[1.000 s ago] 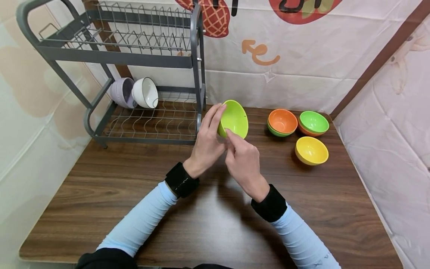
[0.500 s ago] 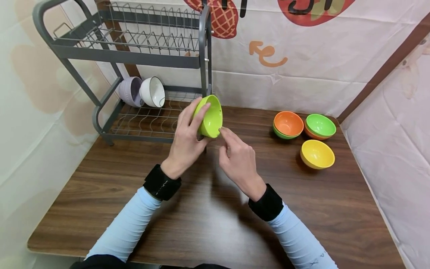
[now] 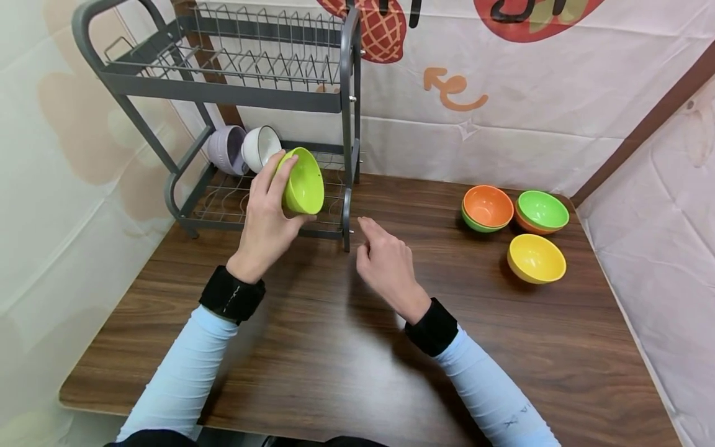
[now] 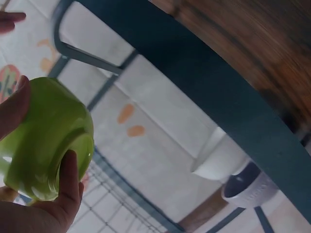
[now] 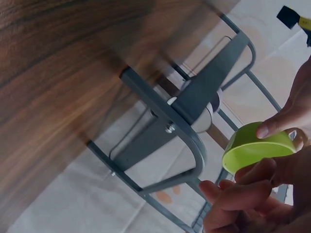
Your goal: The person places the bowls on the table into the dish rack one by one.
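My left hand (image 3: 265, 226) holds a lime-green bowl (image 3: 304, 183), tipped on its side with its hollow facing right. In the left wrist view, one digit presses into the foot ring of this bowl (image 4: 48, 126) and others lie along its side. Behind the bowl stands a dark grey two-tier dish rack (image 3: 223, 94). On its lower tier, a white bowl (image 3: 259, 148) and a lavender bowl (image 3: 224, 150) lean side by side. My right hand (image 3: 388, 264) is apart from the bowl, holding nothing, its index finger pointing forward and the other fingers loosely curled.
At the right back of the wooden table (image 3: 335, 360), an orange bowl (image 3: 488, 205) is nested in a green one, and a green bowl (image 3: 543, 209) in an orange one. A yellow bowl (image 3: 536, 257) stands in front. Fabric-covered walls close in the back and sides.
My left hand has carried the lime-green bowl leftward to the rack's lower tier. The right hand has let go of the bowl's rim and stays behind. The head view has shifted slightly.
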Available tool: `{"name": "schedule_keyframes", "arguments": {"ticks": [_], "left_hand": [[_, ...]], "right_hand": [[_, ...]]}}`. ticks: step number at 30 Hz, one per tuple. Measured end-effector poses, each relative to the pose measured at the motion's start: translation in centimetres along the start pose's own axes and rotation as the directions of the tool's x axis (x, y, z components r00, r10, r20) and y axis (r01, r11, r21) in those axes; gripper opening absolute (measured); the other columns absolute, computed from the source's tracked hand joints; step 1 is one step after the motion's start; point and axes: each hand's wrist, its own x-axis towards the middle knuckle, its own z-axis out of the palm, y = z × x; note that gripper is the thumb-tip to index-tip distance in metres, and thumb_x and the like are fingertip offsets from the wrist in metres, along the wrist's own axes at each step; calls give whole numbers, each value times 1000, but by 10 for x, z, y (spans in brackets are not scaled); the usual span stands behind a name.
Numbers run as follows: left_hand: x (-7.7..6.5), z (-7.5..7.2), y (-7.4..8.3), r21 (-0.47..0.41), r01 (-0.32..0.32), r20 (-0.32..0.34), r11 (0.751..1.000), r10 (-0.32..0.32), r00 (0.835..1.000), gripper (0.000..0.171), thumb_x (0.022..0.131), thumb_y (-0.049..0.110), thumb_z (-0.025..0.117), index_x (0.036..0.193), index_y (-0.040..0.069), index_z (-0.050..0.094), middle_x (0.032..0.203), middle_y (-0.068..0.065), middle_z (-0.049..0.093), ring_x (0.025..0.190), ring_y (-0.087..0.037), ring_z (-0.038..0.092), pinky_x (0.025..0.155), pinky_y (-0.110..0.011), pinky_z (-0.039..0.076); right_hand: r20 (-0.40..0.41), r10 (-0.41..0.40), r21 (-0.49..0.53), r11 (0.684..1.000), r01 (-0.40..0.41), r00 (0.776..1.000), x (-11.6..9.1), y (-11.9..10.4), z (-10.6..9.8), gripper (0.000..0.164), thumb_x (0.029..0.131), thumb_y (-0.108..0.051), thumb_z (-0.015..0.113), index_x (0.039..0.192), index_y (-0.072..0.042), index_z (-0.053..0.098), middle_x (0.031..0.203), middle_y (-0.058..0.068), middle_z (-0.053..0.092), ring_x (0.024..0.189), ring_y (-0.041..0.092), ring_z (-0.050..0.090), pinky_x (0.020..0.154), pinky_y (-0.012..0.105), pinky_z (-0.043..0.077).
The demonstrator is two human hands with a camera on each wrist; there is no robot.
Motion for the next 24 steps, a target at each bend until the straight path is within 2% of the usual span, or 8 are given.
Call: {"name": "schedule_keyframes", "arguments": {"ticks": [4,8,13,15,20,24], "left_hand": [[13,5,-20,38,41,59,998,-43,997,111,64,-2,101,158,14,45,161,-16,39,141,-42,41,112,-60,40],[32,7,-44,64,75,118,995,-82,990,111,62,-4,100,157,13,45,159,-17,41,142,-42,42,116,-58,37],[59,10,-73,60,100,203,993,-110,973,111,58,-12,97,155,8,47,155,-18,46,139,-44,45,117,-57,35],[70,13,-82,72,96,251,993,-111,961,111,58,-14,96,155,6,47,153,-19,47,138,-45,45,119,-57,32],[89,28,-101,141,61,374,988,-110,921,111,59,-15,95,155,1,43,151,-24,46,138,-47,43,121,-55,26],[97,34,-112,193,20,428,981,-102,898,110,60,-15,95,155,-3,41,154,-28,43,139,-49,41,119,-57,27]], "right_hand": [[87,36,-20,999,-35,996,1,1,6,55,95,3,53,149,-3,58,148,14,61,43,9,19,41,24,18],[165,59,-46,998,-52,985,2,2,11,56,97,0,56,152,-2,54,152,16,57,42,9,20,40,24,18],[214,72,-89,995,-54,974,4,6,18,59,97,-2,57,155,-1,50,157,17,51,42,11,23,40,25,19],[232,82,-100,993,-60,969,4,8,20,61,97,-3,57,157,-2,47,159,16,49,42,12,25,40,25,20],[297,108,-127,989,-73,949,4,8,25,65,99,-6,58,161,-3,40,163,16,43,44,16,32,40,28,23],[337,110,-152,986,-62,935,5,4,28,64,101,-9,57,161,-2,39,163,17,42,49,19,41,41,29,26]]}}
